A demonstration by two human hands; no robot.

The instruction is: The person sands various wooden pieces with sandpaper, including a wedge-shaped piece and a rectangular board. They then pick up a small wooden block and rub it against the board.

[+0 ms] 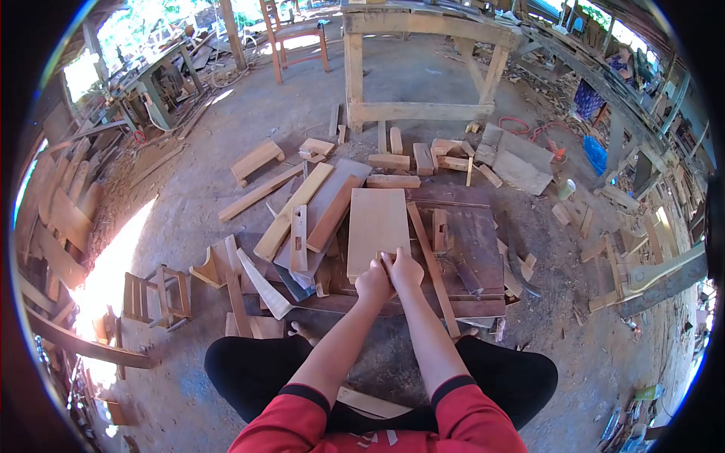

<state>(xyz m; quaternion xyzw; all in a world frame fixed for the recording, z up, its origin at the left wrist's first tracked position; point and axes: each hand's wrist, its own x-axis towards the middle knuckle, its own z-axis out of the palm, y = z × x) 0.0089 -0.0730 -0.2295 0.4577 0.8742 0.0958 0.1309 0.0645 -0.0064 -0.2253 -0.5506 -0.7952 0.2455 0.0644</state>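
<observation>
A pale rectangular wooden board (pixel 379 223) lies in front of me. Over its near edge, my left hand (pixel 373 281) and my right hand (pixel 405 270) are closed side by side, thumbs forward. Between them shows the top of a small brown wooden piece (pixel 387 257); the fingers hide most of it, so I cannot tell its kind. Left of the board lie a reddish-brown wooden block (pixel 334 214) and a slotted wooden piece (pixel 299 238). A long thin wooden strip (pixel 433 272) slants down along its right side, with another slotted wooden block (pixel 440 229) just beyond.
Beneath the pieces is a dark reddish wooden panel (pixel 479 260). Several wood offcuts (pixel 389 161) are scattered past it. A heavy workbench (pixel 423 112) stands ahead, and a chair (pixel 300 32) behind to the left. A small wooden frame (pixel 157 297) sits at left.
</observation>
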